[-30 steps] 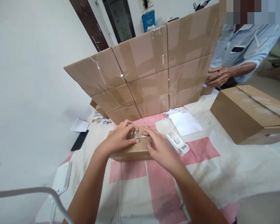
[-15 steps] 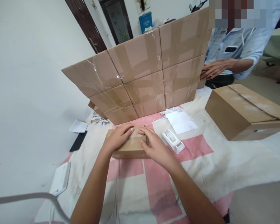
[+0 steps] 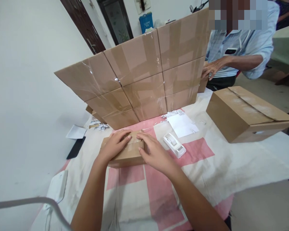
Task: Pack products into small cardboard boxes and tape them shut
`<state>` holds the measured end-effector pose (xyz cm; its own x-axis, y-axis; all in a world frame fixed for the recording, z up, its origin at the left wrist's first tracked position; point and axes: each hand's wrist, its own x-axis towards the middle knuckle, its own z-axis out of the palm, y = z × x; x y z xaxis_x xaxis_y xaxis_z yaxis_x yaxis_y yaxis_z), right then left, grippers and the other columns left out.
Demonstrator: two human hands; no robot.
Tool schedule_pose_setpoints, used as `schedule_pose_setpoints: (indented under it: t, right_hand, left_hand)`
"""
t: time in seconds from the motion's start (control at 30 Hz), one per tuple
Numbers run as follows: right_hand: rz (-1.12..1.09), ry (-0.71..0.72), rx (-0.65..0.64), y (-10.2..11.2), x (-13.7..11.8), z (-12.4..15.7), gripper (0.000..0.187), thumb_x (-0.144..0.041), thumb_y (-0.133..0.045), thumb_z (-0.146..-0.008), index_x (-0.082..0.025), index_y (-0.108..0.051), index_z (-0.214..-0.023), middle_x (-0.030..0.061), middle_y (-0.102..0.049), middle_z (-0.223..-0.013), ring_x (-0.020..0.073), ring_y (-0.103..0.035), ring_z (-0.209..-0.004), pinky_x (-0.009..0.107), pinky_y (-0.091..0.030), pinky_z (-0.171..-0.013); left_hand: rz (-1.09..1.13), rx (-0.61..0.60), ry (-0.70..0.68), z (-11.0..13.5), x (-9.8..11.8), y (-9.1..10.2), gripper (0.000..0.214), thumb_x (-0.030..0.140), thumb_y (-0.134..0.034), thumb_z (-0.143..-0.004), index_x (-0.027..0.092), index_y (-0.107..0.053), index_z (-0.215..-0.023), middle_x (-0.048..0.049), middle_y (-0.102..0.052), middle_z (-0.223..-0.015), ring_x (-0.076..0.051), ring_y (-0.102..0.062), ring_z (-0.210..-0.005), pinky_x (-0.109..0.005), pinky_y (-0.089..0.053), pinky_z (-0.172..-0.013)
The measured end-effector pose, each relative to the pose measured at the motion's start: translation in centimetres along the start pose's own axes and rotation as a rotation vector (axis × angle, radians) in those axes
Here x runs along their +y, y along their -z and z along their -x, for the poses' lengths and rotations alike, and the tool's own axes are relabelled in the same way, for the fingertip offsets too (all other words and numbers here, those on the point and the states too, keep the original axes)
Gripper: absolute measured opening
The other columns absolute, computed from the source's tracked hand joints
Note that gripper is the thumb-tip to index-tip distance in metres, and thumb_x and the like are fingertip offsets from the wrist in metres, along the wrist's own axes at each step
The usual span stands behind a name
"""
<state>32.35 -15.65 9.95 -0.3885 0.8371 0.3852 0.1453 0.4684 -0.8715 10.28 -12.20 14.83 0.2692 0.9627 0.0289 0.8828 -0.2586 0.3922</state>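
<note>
I am pressing my left hand and right hand, fingers flat and close together, onto the taped box lying on the surface beside the dispenser, so sealing looks nearly finished, only smoothing left.

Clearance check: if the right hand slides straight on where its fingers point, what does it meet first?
Probably the left hand: the right hand lies flat on the small box, fingers aimed forward-left at the left fingertips. If it clears them, the stacked cartons come next; depth unclear.
</note>
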Motion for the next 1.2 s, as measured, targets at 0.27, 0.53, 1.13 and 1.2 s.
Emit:
schedule_pose_setpoints:
  t: [0.27,0.53,1.13,1.2]
  right_hand:
    - [0.009,-0.106,0.397,2.5,0.6,0.2,0.029,-0.020,-0.052,-0.092,-0.023,-0.066,-0.117,0.0078,-0.068,-0.124,0.0224,-0.065,-0.115,0.037,-0.056,-0.095]
    - [0.506,-0.320,0.389,15.1,6.9,0.1,0.022,-0.025,-0.055,-0.089,-0.021,-0.073,-0.103,0.0074,-0.076,-0.107,0.0257,-0.069,-0.099,0.040,-0.054,-0.088]
    - [0.959,-0.399,0.320,17.1,17.5,-2.7,0.049,-0.015,-0.043,-0.094,-0.017,-0.058,-0.140,0.0139,-0.067,-0.136,0.0362,-0.050,-0.124,0.055,-0.039,-0.103]
    - [0.971,-0.415,0.318,17.0,17.6,-2.7,0.048,-0.014,-0.044,-0.093,-0.015,-0.059,-0.139,0.0140,-0.069,-0.131,0.0357,-0.053,-0.121,0.053,-0.039,-0.102]
  left_hand:
    - [-0.003,0.116,0.244,2.7,-5.4,1.5,0.052,0.057,-0.040,-0.098,0.026,-0.069,-0.128,-0.0046,-0.068,-0.137,-0.028,-0.061,-0.126,-0.045,-0.041,-0.115]
    - [-0.105,0.116,0.191,1.5,-5.3,1.4,0.049,0.055,-0.036,-0.100,0.033,-0.072,-0.124,-0.0009,-0.073,-0.129,-0.030,-0.067,-0.115,-0.044,-0.049,-0.104]
    - [0.297,0.306,-0.399,-11.9,12.7,-11.0,0.032,0.022,-0.039,-0.101,0.023,-0.069,-0.110,-0.0049,-0.075,-0.105,-0.019,-0.068,-0.101,-0.033,-0.050,-0.092]
    - [0.266,0.139,-0.111,-16.2,12.1,-13.1,0.026,0.022,-0.048,-0.099,0.023,-0.068,-0.115,-0.0043,-0.073,-0.118,-0.017,-0.067,-0.108,-0.028,-0.050,-0.094]
